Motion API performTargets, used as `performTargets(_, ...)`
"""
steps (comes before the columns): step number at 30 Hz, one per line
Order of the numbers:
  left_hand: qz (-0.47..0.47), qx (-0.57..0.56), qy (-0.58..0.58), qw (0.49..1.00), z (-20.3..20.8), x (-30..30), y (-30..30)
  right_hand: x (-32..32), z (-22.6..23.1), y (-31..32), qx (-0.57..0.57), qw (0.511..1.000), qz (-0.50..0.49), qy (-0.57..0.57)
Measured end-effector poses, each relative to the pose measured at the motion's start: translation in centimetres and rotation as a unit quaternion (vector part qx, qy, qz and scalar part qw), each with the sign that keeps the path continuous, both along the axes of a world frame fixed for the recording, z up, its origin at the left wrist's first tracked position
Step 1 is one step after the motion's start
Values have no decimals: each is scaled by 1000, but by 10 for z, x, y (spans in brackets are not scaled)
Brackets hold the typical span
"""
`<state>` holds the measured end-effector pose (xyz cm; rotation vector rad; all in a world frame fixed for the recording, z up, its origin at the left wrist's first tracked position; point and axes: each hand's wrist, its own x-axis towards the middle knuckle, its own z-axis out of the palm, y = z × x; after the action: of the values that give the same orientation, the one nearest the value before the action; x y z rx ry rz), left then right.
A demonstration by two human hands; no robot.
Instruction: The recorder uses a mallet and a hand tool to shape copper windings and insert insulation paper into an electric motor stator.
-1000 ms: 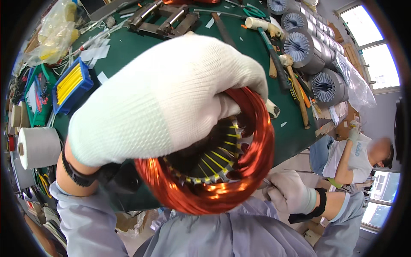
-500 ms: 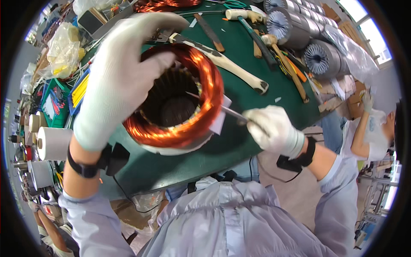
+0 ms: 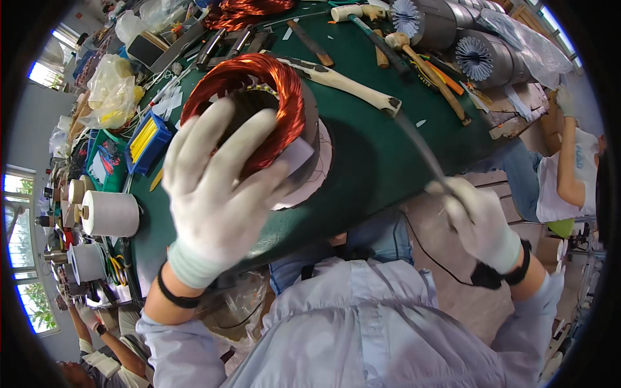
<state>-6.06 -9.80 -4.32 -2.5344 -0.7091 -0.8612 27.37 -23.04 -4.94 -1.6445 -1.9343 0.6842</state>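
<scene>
A motor stator with a thick copper winding ring stands on the green bench, its open bore leaning toward my left. My left hand, in a white knit glove, is over the ring's near side with its fingers spread, hiding part of the bore. A white paper slip sticks out beside the winding. Under the stator is a white round pad. To the right, clear of the stator, my gloved right hand grips a thin flat metal blade, blurred and pointing away to the upper left.
Behind the stator lie a bone-shaped pale handle, a mallet and several hammers. Finned metal cores stand at far right. A blue bin of yellow strips and white thread spools are at left. Co-workers sit on both sides.
My right hand has drawn the blade out of the ring and away to the right. My left hand has come from the ring's far left to its near side. The stator now leans left.
</scene>
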Motion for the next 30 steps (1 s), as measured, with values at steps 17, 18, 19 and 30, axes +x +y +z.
performTargets(17,-49,-45,-54,996,-22,4,12,-55,26,27,45,974,138,-172)
performTargets(18,-51,-31,-70,996,-26,8,13,-55,29,32,41,976,132,-167)
performTargets(19,-52,-17,-86,995,-30,11,14,-55,32,38,37,978,128,-161)
performTargets(30,-87,-282,-104,950,27,6,44,-71,11,81,102,964,140,-200)
